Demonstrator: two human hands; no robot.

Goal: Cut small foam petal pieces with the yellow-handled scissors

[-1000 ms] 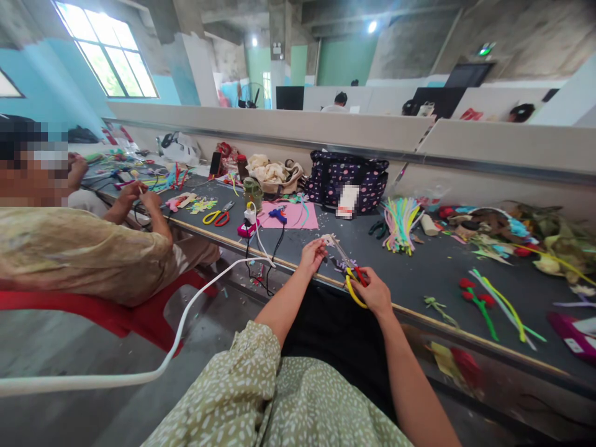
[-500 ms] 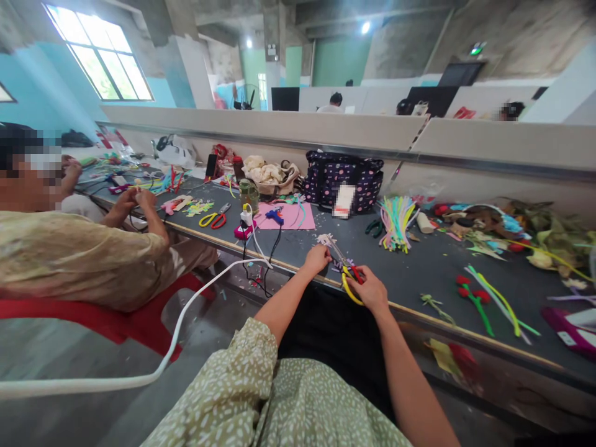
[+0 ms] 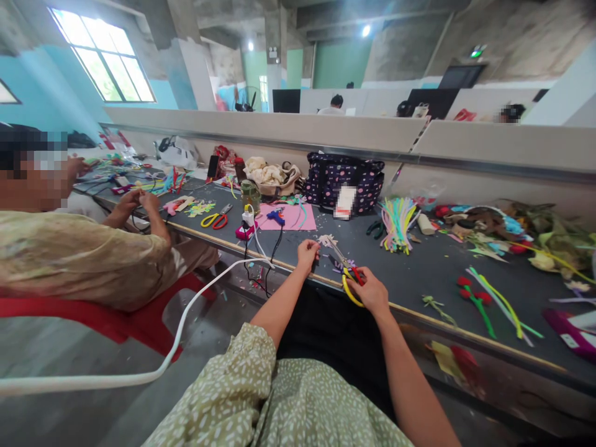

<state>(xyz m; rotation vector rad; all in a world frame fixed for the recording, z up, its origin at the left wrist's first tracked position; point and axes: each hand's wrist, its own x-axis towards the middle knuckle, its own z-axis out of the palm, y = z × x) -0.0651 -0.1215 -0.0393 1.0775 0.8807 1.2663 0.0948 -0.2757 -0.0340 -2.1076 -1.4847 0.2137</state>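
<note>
My right hand (image 3: 371, 292) grips a pair of scissors (image 3: 350, 280) with one red and one yellow handle; the blades are parted and point up and left over the table. To the left, my left hand (image 3: 307, 256) is raised just above the table edge, its fingers pinched together. Anything between those fingertips is too small to make out. Small purple pieces (image 3: 342, 267) lie under and beside the blades. A little pile of whitish pieces (image 3: 327, 240) sits just beyond the blade tips.
A pink sheet with a blue glue gun (image 3: 276, 216) lies left of centre. Pipe cleaners (image 3: 398, 223) stand bundled beyond my right hand. Behind is a dark patterned bag (image 3: 321, 180). A white cable (image 3: 186, 307) crosses at left, near a seated co-worker (image 3: 84, 248).
My left hand has moved left, away from the scissor blades. The scissors in my right hand have opened wider and stay at about the same place.
</note>
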